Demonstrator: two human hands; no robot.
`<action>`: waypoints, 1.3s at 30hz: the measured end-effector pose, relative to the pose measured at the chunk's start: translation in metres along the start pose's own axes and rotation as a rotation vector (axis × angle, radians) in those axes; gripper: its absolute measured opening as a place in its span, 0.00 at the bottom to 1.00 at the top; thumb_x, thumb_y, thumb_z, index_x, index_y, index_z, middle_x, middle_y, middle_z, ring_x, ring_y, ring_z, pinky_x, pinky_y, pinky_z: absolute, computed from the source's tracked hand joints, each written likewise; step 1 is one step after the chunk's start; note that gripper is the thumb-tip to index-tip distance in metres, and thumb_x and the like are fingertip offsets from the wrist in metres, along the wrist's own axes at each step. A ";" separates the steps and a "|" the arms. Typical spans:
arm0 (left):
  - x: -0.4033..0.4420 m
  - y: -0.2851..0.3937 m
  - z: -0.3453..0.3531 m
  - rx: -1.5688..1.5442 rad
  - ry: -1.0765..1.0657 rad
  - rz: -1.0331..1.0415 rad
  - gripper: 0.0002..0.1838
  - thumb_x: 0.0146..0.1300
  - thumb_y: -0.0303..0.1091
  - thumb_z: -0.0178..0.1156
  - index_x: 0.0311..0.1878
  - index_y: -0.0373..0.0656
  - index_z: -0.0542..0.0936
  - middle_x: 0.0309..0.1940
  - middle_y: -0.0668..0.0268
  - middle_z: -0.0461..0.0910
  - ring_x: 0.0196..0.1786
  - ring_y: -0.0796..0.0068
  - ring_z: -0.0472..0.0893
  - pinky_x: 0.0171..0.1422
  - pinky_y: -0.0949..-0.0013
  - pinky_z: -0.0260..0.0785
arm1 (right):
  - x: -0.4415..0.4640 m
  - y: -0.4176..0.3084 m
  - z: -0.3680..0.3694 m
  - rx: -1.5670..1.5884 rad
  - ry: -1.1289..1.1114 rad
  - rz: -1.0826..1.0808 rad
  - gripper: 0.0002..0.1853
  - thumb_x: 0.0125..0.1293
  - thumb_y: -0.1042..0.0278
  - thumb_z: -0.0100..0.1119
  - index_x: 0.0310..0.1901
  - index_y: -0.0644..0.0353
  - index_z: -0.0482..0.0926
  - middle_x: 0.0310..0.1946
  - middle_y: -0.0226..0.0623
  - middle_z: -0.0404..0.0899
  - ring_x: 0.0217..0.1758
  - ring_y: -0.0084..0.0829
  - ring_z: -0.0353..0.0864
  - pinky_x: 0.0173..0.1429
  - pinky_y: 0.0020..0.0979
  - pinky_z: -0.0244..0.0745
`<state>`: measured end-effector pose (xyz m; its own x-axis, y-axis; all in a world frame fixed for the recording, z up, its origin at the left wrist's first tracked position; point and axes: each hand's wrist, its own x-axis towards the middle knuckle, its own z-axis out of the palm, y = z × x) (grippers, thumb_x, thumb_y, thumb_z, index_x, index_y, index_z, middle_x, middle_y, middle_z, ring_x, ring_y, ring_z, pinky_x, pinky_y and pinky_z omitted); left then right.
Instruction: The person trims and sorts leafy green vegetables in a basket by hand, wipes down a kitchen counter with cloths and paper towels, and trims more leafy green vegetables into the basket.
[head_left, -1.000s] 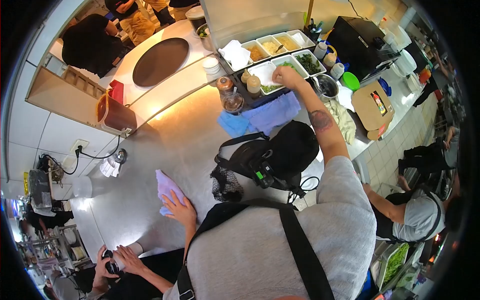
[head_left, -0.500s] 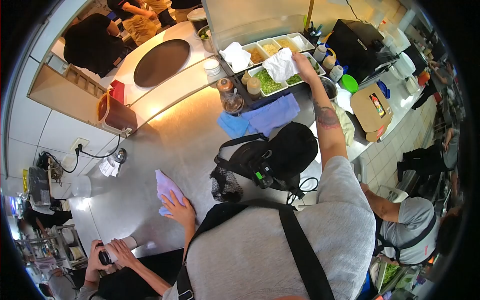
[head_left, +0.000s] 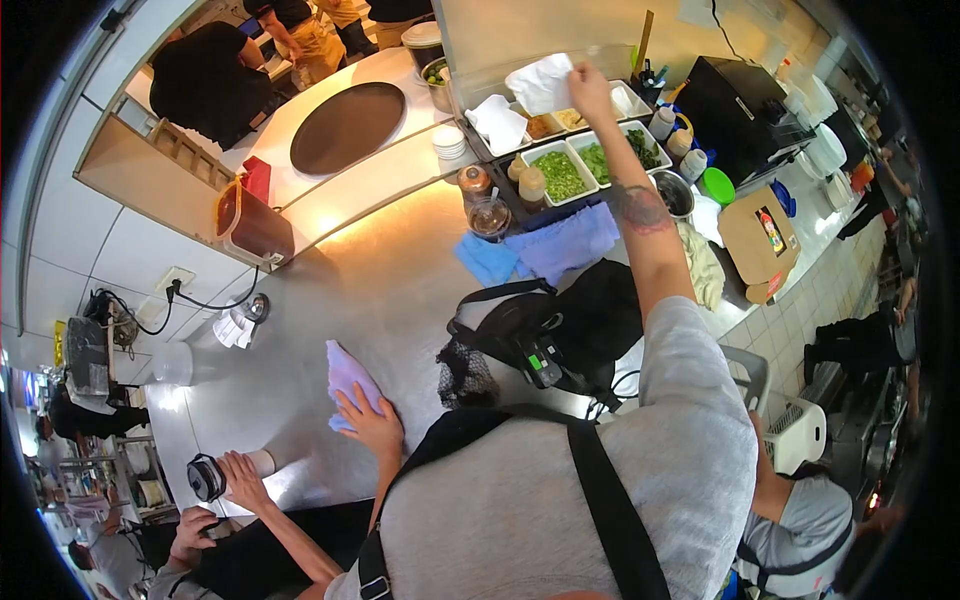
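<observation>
My left hand [head_left: 372, 422] lies flat with its fingers spread on a folded lilac cloth [head_left: 350, 372], which rests on the steel counter [head_left: 300, 330]. At the far side, my right hand [head_left: 590, 92] pinches a white paper towel [head_left: 541, 84] by its edge and holds it above the topping containers. Below that arm, chopped green onion [head_left: 560, 175] and other greens [head_left: 594, 158] fill white containers. Another white towel [head_left: 497, 124] covers a container to the left.
A black bag [head_left: 590, 320] sits before my chest, near blue cloths [head_left: 565, 243]. Sauce bottles [head_left: 531, 185] and a spice jar [head_left: 475, 183] stand by the containers. At lower left, another person's hand [head_left: 243, 482] grips a dark-lidded container [head_left: 207, 478]. An open cardboard box [head_left: 745, 240] lies right.
My right hand has lifted the paper towel away from the greens toward the back row, uncovering them. The other person's second hand has come off the dark-lidded container. My left hand stays on the cloth.
</observation>
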<state>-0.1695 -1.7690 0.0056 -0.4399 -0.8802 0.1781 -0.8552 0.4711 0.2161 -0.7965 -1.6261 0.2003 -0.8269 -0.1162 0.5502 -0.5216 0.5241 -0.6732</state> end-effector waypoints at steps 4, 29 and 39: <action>-0.001 -0.001 0.001 -0.014 -0.006 -0.026 0.33 0.57 0.41 0.54 0.68 0.51 0.63 0.73 0.51 0.46 0.71 0.40 0.52 0.66 0.28 0.33 | -0.011 -0.021 0.056 -0.273 -0.120 -0.416 0.10 0.60 0.65 0.51 0.39 0.60 0.72 0.31 0.53 0.80 0.30 0.51 0.81 0.35 0.47 0.76; 0.003 0.000 0.001 -0.009 0.013 -0.031 0.32 0.55 0.40 0.55 0.66 0.51 0.66 0.72 0.51 0.50 0.71 0.43 0.54 0.66 0.29 0.36 | -0.043 -0.023 0.146 -0.585 -0.789 -0.006 0.18 0.58 0.62 0.51 0.46 0.62 0.80 0.50 0.52 0.77 0.54 0.47 0.78 0.56 0.43 0.73; -0.002 -0.003 0.004 -0.023 0.006 -0.032 0.32 0.56 0.40 0.54 0.66 0.49 0.66 0.71 0.50 0.50 0.72 0.44 0.51 0.66 0.28 0.35 | 0.006 -0.017 0.117 -0.531 -0.489 0.047 0.15 0.56 0.61 0.54 0.43 0.57 0.81 0.43 0.48 0.81 0.48 0.46 0.81 0.51 0.42 0.76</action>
<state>-0.1673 -1.7685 0.0009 -0.4111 -0.8943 0.1765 -0.8622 0.4443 0.2434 -0.8169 -1.7348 0.1570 -0.9101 -0.3826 0.1590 -0.4135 0.8626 -0.2914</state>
